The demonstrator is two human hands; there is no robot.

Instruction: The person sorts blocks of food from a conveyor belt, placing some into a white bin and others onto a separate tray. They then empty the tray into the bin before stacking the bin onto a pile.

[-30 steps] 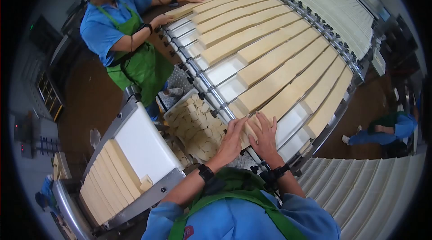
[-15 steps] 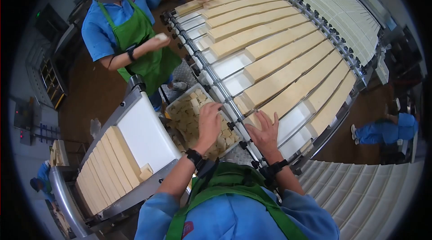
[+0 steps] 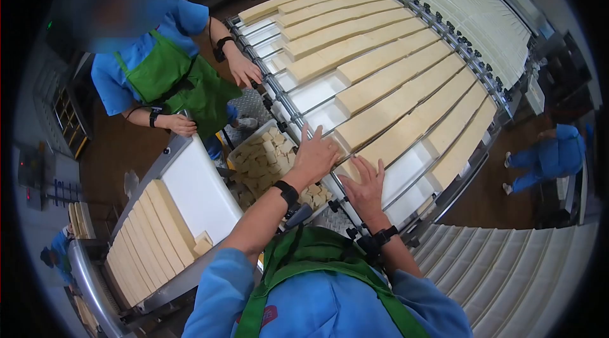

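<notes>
Long pale slabs (image 3: 406, 94) lie in lanes on a white conveyor with thin metal dividers. My left hand (image 3: 316, 159) reaches over the front metal rail (image 3: 288, 102), its fingers at the near end of one slab, partly hiding it. Just to its right, my right hand (image 3: 365, 189) has its fingers spread against the end of the neighbouring slab (image 3: 412, 132). Whether my left fingers grip anything is hidden. Below the rail, a bin (image 3: 236, 155) holds many broken pale pieces (image 3: 266, 159).
A co-worker in a green apron (image 3: 190, 94) stands at the left by a second conveyor (image 3: 196, 189) carrying long strips (image 3: 149, 236) and a small piece (image 3: 203, 243). White ribbed trays (image 3: 501, 268) lie at lower right. Another person (image 3: 552, 154) is at far right.
My left hand has moved right, from above the bin to the slab end. The co-worker has leaned nearer, one hand now at the rail and the other on the second conveyor's corner.
</notes>
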